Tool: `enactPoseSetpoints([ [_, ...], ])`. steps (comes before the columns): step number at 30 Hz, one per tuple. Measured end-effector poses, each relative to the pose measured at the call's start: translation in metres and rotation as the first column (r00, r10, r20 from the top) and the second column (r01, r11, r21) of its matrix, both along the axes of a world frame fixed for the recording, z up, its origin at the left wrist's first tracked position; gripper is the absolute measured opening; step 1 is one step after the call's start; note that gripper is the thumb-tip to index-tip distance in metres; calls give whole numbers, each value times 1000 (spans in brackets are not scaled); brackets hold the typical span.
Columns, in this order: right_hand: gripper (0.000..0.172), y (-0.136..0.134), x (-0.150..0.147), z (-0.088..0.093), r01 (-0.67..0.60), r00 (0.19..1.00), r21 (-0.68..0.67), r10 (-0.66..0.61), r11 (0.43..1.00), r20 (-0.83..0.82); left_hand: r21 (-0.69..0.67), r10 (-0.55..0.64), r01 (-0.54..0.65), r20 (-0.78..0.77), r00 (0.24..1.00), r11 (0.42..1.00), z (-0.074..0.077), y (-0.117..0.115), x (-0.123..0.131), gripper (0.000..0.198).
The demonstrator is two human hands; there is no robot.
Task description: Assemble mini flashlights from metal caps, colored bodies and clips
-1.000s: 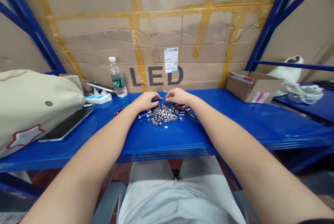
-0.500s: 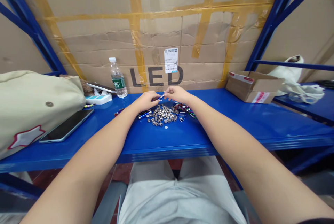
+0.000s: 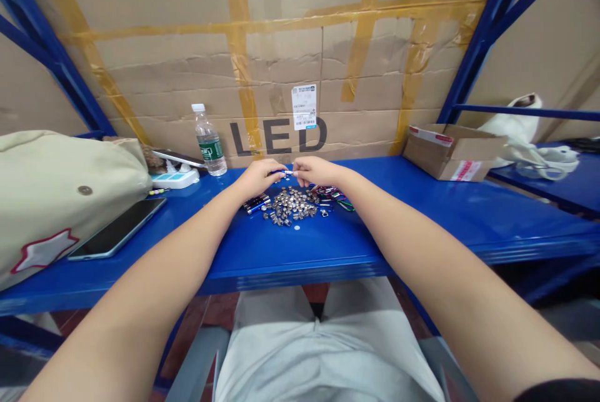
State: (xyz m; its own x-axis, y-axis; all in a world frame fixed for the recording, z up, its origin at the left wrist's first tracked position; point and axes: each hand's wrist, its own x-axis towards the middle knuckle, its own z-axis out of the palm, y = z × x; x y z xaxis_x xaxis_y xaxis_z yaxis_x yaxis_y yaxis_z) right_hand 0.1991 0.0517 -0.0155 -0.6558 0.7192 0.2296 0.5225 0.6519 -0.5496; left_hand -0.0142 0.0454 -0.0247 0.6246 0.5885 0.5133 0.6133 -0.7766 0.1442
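My left hand (image 3: 261, 178) is closed around a small blue tube (image 3: 282, 171), which looks like a mini flashlight body. My right hand (image 3: 316, 171) has its fingertips pinched at the tube's silvery right end, close to my left fingers. Just below both hands lies a loose pile of small silver metal caps (image 3: 294, 204). Several dark and blue tubes (image 3: 256, 203) lie beside the pile, under my left wrist. Coloured carabiner clips (image 3: 330, 194) are heaped to the right of the pile, and one round silver piece (image 3: 297, 227) lies in front.
A water bottle (image 3: 210, 145) and a white power strip (image 3: 175, 179) stand at the back left. A phone (image 3: 117, 230) lies by a cream bag (image 3: 70, 189). An open cardboard box (image 3: 445, 152) sits at right on the blue table (image 3: 422, 208). Taped cardboard forms the back.
The small tube has turned from slanted to nearly level between my hands. My right hand has lowered slightly. The whole view has shifted a little.
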Motion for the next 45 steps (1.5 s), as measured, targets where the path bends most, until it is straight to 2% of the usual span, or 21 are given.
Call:
enactPoseSetpoints([
  [4, 11, -2, 4, 2, -36, 992, -224, 8, 974, -128, 84, -33, 34, -11, 999, 996, 3, -2, 3, 23],
  [6, 12, -4, 8, 1, -96, 969, -414, -9, 905, -246, 144, -42, 46, -30, 999, 988, 3, -4, 5, 23],
  [8, 13, -5, 12, 1, -190, 935, -569, -29, 800, -353, 214, -41, 51, -49, 998, 976, 3, -6, 7, 24],
  [11, 18, -5, 17, 1, -326, 895, -643, 7, 693, -446, 299, -18, 38, -67, 998, 953, 5, -10, 9, 26],
  [13, 23, -4, 18, 2, -380, 877, -633, 45, 675, -478, 300, -25, 33, -32, 999, 953, 7, -12, 11, 26],
  [15, 26, -4, 16, 3, -353, 889, -605, 55, 714, -454, 221, -44, 33, 46, 998, 975, 7, -11, 11, 25],
  [17, 28, -4, 11, 4, -207, 943, -527, 24, 824, -332, 54, -31, 24, 130, 991, 998, 5, -9, 10, 24],
  [19, 30, -6, 5, 5, -22, 988, -313, -26, 950, -150, -156, 14, 14, 181, 983, 988, 1, -6, 8, 24],
  [20, 31, -7, 2, 6, 43, 995, -167, -57, 985, -77, -245, 38, 13, 200, 979, 969, -1, -4, 7, 25],
  [22, 33, -8, -4, 7, 110, 994, 80, -109, 991, -21, -342, 60, 28, 243, 968, 939, -3, -2, 6, 27],
  [24, 35, -10, -9, 8, 158, 987, 149, -149, 976, -66, -297, 52, 38, 292, 955, 954, -4, -1, 5, 27],
  [25, 36, -10, -11, 8, 176, 981, 99, -166, 979, -105, -223, 38, 33, 307, 951, 974, -3, -2, 5, 26],
  [27, 37, -11, -14, 8, 155, 961, -141, -182, 978, -208, -19, -3, 9, 288, 958, 1000, -1, -3, 6, 23],
  [29, 38, -12, -15, 8, 38, 926, -459, -204, 887, -317, 177, -10, -27, 200, 980, 984, 1, -5, 7, 20],
  [31, 36, -13, -15, 8, -102, 897, -685, -232, 721, -377, 309, 27, -51, 81, 996, 950, 4, -9, 7, 20],
  [33, 34, -14, -15, 9, -179, 892, -789, -242, 588, -383, 393, 77, -67, -10, 997, 917, 6, -12, 7, 20],
  [35, 33, -16, -15, 10, -207, 892, -814, -237, 542, -385, 435, 100, -72, -42, 994, 898, 7, -14, 7, 22],
  [38, 32, -16, -16, 9, -182, 897, -791, -230, 584, -376, 425, 88, -77, -6, 996, 902, 6, -13, 8, 19],
  [41, 37, -15, -17, 6, -6, 931, -655, -235, 756, -279, 340, 39, -66, 85, 996, 938, 1, -7, 10, 14],
  [43, 43, -14, -18, 4, 173, 952, -371, -252, 912, -175, 267, 17, -59, 156, 988, 962, -2, -4, 11, 11],
  [45, 47, -13, -18, 3, 275, 959, 8, -274, 961, -71, 185, 22, -63, 216, 976, 981, -4, -2, 12, 11],
])
